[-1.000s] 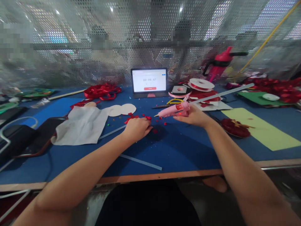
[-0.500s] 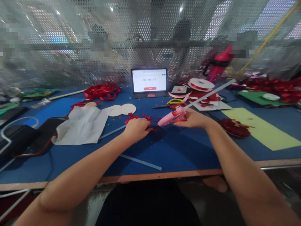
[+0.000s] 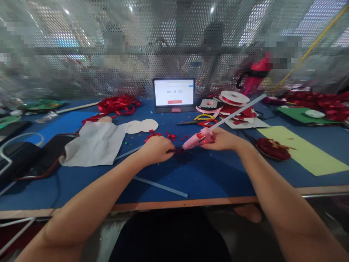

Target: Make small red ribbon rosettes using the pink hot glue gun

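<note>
My right hand (image 3: 220, 139) is wrapped round a pink glue gun (image 3: 197, 139), whose nozzle points left and down. A long translucent glue stick (image 3: 238, 112) juts out of its back. My left hand (image 3: 159, 150) is closed in a pinch just left of the nozzle, on something dark and thin that I cannot make out. A small dark red piece (image 3: 180, 150) is between the nozzle and my left fingertips. Red scraps (image 3: 171, 136) lie on the blue table (image 3: 212, 178) behind my hands.
Yellow-handled scissors (image 3: 203, 118), ribbon spools (image 3: 233, 98) and a tablet (image 3: 174, 92) stand or lie behind. To the left are a grey cloth (image 3: 94, 145) and a phone (image 3: 53, 154). Yellow paper (image 3: 308, 149) is at the right; a loose glue stick (image 3: 162, 186) lies near the front edge.
The glue gun and my right hand have shifted slightly left and down. My left hand has moved a little, still closed. The tablet's timer has advanced by one second.
</note>
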`<state>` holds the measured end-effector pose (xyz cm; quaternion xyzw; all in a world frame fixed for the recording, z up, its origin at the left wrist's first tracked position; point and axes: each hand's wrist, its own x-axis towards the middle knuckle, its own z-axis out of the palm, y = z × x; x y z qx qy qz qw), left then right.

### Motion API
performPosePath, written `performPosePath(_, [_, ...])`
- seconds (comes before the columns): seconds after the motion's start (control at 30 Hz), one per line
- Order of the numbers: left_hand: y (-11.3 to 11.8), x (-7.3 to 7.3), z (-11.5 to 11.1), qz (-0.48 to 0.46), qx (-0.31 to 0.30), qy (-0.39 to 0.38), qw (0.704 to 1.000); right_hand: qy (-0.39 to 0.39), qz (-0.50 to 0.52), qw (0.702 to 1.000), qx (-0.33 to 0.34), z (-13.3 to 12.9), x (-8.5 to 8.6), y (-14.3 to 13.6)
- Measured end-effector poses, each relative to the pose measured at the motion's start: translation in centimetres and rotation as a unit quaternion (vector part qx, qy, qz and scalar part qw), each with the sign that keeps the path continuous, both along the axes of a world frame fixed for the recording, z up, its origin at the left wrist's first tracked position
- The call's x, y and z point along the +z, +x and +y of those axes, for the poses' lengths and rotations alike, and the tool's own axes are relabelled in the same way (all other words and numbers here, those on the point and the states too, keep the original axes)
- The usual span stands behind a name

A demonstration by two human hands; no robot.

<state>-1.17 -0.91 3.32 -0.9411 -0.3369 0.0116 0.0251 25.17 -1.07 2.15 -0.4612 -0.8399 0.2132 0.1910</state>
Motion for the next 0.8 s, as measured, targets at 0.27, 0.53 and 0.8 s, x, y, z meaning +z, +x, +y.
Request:
performPosePath(0.27, [0.09,0.15,-0.30,0.018,-0.017,0.006,1.000,0.048,-0.052,0.997,0.023,-0.23,0.62,-0.45])
performPosePath(0.53, [0.16,-0.05,-0.18,0.017,-0.022,-0.014,0.999,0.054,-0.064,0.996,0.019,-0.60,1.05,-0.79])
performPosePath(0.8, [0.19,-0.10,-0.06,0.008,-0.020,-0.022,1.000,0.045,-0.079,0.996,0.023,-0.43,0.91,-0.48])
